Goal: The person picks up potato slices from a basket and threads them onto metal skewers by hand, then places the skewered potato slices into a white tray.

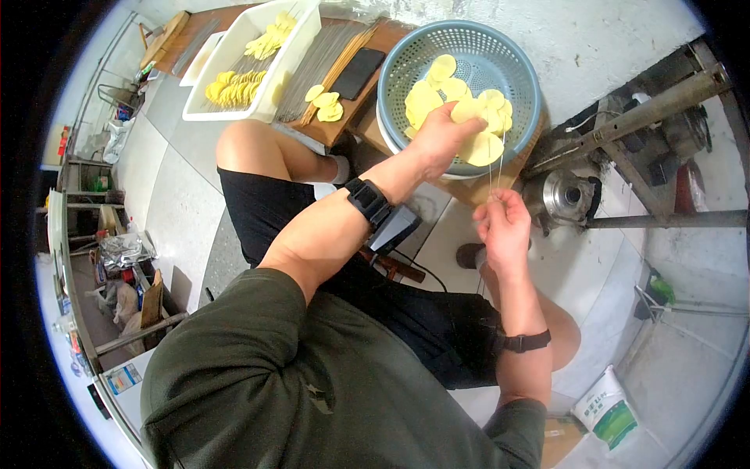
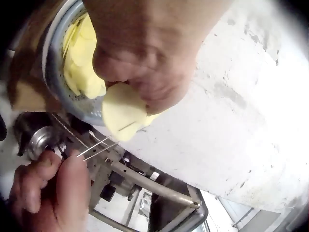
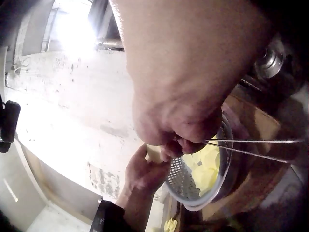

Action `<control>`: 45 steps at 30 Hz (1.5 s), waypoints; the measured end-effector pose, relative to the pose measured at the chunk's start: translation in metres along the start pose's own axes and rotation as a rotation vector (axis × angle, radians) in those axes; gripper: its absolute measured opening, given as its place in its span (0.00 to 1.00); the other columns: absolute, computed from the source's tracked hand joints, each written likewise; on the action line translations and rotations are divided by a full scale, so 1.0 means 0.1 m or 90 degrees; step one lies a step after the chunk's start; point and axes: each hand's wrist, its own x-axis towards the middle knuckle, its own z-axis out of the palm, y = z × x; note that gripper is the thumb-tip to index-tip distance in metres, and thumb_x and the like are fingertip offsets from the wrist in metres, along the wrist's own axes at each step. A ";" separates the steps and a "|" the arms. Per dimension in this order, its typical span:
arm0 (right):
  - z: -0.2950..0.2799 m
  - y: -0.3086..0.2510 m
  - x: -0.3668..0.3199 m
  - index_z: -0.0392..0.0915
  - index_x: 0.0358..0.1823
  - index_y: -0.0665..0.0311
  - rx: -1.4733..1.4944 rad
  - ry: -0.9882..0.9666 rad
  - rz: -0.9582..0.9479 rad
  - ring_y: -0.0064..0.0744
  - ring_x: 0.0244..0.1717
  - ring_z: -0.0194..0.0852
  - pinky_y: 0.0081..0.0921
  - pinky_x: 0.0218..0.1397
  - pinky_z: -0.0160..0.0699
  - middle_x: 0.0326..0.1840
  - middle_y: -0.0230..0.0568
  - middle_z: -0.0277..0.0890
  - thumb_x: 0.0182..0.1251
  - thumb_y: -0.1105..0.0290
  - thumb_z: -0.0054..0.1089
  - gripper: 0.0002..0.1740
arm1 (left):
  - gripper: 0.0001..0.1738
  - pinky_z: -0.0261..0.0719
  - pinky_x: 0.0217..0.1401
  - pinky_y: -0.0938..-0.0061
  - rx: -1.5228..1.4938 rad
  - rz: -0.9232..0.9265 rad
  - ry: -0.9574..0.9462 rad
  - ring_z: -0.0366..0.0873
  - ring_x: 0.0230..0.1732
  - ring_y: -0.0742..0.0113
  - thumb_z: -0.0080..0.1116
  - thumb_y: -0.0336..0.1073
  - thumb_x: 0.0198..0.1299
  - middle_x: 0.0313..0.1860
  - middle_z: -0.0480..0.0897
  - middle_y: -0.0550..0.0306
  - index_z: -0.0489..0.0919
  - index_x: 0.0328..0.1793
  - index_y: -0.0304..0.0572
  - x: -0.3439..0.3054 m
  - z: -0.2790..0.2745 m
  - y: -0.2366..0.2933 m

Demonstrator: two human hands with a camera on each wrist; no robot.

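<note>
My left hand [image 1: 444,142] is over the blue-grey colander [image 1: 393,59], holding thin yellow potato slices between thumb and fingers. One round potato slice [image 2: 123,108] faces the right hand, and a skewer tip passes through its lower part. Below the colander's rim, my right hand [image 1: 504,225] pinches two thin metal skewers [image 2: 96,146] side by side. From the right wrist, the right hand [image 3: 176,121] hides most of the held slice, with the left hand [image 3: 145,176] beyond it. More loose potato slices [image 1: 422,100] lie in the colander.
A white tub [image 1: 312,31] at the left holds rows of skewered slices. Beside it lie loose metal skewers [image 1: 312,66], a dark phone [image 1: 353,73] and a few slices [image 1: 330,109]. A metal frame [image 1: 648,117] and a kettle [image 1: 564,195] stand at the right.
</note>
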 end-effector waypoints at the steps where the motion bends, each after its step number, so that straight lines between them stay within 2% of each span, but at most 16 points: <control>1: 0.00 0.00 0.00 0.69 0.48 0.70 -0.004 0.005 0.002 0.16 0.14 0.59 0.15 0.15 0.58 0.23 0.38 0.73 0.73 0.71 0.47 0.09 | 0.21 0.81 0.53 0.71 0.004 0.002 -0.007 0.81 0.50 0.63 0.59 0.28 0.61 0.51 0.80 0.51 0.71 0.59 0.30 0.01 0.00 -0.01; 3: -0.01 0.00 0.00 0.69 0.47 0.69 -0.010 0.002 0.000 0.16 0.14 0.59 0.15 0.15 0.58 0.23 0.38 0.73 0.73 0.71 0.47 0.09 | 0.21 0.81 0.53 0.71 0.008 0.003 -0.014 0.81 0.50 0.63 0.59 0.28 0.61 0.52 0.80 0.50 0.71 0.60 0.30 0.02 -0.01 -0.04; 5: -0.02 0.00 0.01 0.69 0.47 0.69 -0.015 -0.001 -0.003 0.16 0.14 0.59 0.15 0.15 0.58 0.23 0.38 0.73 0.73 0.71 0.47 0.09 | 0.24 0.82 0.47 0.72 0.056 0.003 0.007 0.81 0.46 0.65 0.62 0.29 0.58 0.49 0.81 0.49 0.70 0.60 0.27 0.04 -0.01 -0.08; 15: -0.03 0.03 0.03 0.69 0.48 0.69 0.021 -0.001 -0.019 0.16 0.13 0.59 0.16 0.14 0.58 0.24 0.39 0.74 0.73 0.71 0.47 0.09 | 0.25 0.80 0.48 0.72 0.033 -0.012 -0.034 0.81 0.46 0.64 0.64 0.34 0.58 0.48 0.81 0.48 0.72 0.59 0.27 0.01 -0.05 -0.19; 17: -0.04 0.03 0.04 0.68 0.48 0.69 0.019 0.004 -0.028 0.16 0.13 0.59 0.16 0.14 0.58 0.24 0.39 0.74 0.73 0.71 0.47 0.09 | 0.25 0.78 0.47 0.74 0.227 -0.004 0.087 0.78 0.45 0.68 0.62 0.38 0.62 0.47 0.79 0.51 0.70 0.58 0.28 0.00 -0.05 -0.21; 18: -0.04 0.04 0.04 0.69 0.48 0.69 -0.003 0.020 -0.045 0.16 0.13 0.60 0.16 0.15 0.59 0.24 0.39 0.75 0.73 0.72 0.47 0.08 | 0.25 0.78 0.47 0.74 0.228 -0.005 0.085 0.78 0.45 0.68 0.62 0.38 0.62 0.47 0.79 0.51 0.70 0.58 0.28 -0.03 -0.04 -0.22; 20: -0.03 0.05 0.05 0.69 0.47 0.69 -0.024 0.036 -0.062 0.16 0.14 0.61 0.16 0.15 0.60 0.25 0.39 0.76 0.73 0.72 0.47 0.08 | 0.26 0.76 0.41 0.76 0.492 0.124 0.202 0.75 0.37 0.71 0.62 0.43 0.62 0.40 0.77 0.54 0.71 0.55 0.27 -0.13 -0.03 -0.24; 22: -0.02 0.07 0.04 0.69 0.47 0.69 -0.113 0.055 -0.093 0.16 0.15 0.63 0.16 0.17 0.62 0.26 0.39 0.77 0.73 0.72 0.48 0.08 | 0.24 0.75 0.39 0.77 0.434 0.113 0.137 0.73 0.34 0.73 0.60 0.43 0.64 0.37 0.76 0.57 0.71 0.53 0.27 -0.24 0.05 -0.21; 24: 0.00 0.08 0.03 0.69 0.47 0.68 -0.120 0.047 -0.092 0.16 0.16 0.65 0.17 0.18 0.64 0.26 0.38 0.78 0.73 0.72 0.48 0.08 | 0.21 0.75 0.38 0.77 0.300 -0.033 -0.007 0.74 0.34 0.73 0.58 0.41 0.65 0.36 0.77 0.58 0.71 0.52 0.28 -0.33 0.13 -0.17; 29: 0.00 0.09 0.03 0.71 0.45 0.70 -0.119 0.042 -0.076 0.19 0.19 0.70 0.18 0.23 0.70 0.28 0.38 0.79 0.73 0.72 0.48 0.08 | 0.14 0.76 0.38 0.76 0.124 -0.063 0.005 0.77 0.36 0.72 0.54 0.35 0.65 0.42 0.81 0.56 0.75 0.50 0.31 -0.19 0.07 -0.29; 32: -0.07 0.10 0.07 0.74 0.42 0.71 -0.185 0.085 -0.123 0.21 0.21 0.74 0.20 0.27 0.73 0.27 0.39 0.79 0.73 0.71 0.49 0.09 | 0.12 0.78 0.38 0.76 0.119 -0.011 0.015 0.78 0.34 0.71 0.52 0.30 0.61 0.39 0.81 0.54 0.76 0.48 0.30 -0.11 0.01 -0.24; 34: -0.07 0.04 0.05 0.76 0.41 0.73 -0.204 0.109 -0.068 0.22 0.23 0.75 0.20 0.29 0.73 0.27 0.40 0.80 0.72 0.70 0.51 0.11 | 0.15 0.80 0.45 0.74 0.071 0.002 0.024 0.80 0.43 0.68 0.50 0.28 0.61 0.45 0.82 0.53 0.76 0.53 0.30 -0.05 -0.03 -0.13; 35: -0.07 0.07 0.05 0.77 0.43 0.73 -0.186 0.088 -0.058 0.22 0.22 0.75 0.20 0.29 0.72 0.25 0.38 0.79 0.72 0.69 0.52 0.12 | 0.17 0.81 0.50 0.72 0.082 0.009 0.031 0.81 0.46 0.65 0.50 0.27 0.61 0.47 0.82 0.51 0.75 0.55 0.30 0.02 -0.08 -0.14; 38: -0.13 0.22 0.08 0.77 0.47 0.73 -0.258 0.041 -0.119 0.20 0.22 0.73 0.19 0.29 0.72 0.23 0.36 0.77 0.71 0.69 0.53 0.13 | 0.17 0.82 0.52 0.71 0.144 0.059 0.049 0.82 0.48 0.64 0.50 0.27 0.61 0.48 0.81 0.51 0.74 0.56 0.29 0.16 -0.20 -0.10; 41: -0.09 0.18 0.07 0.76 0.52 0.72 -0.327 0.065 -0.162 0.19 0.23 0.72 0.19 0.31 0.72 0.20 0.34 0.76 0.71 0.70 0.52 0.14 | 0.17 0.82 0.51 0.71 0.142 0.091 0.039 0.82 0.48 0.64 0.53 0.28 0.63 0.49 0.81 0.50 0.73 0.57 0.29 0.19 -0.23 -0.05; 45: -0.04 0.20 0.03 0.75 0.55 0.72 -0.248 0.032 -0.188 0.18 0.24 0.72 0.20 0.32 0.73 0.19 0.34 0.75 0.71 0.71 0.50 0.16 | 0.17 0.81 0.52 0.73 0.138 0.113 0.037 0.82 0.48 0.65 0.54 0.29 0.64 0.50 0.82 0.50 0.73 0.58 0.30 0.21 -0.22 0.02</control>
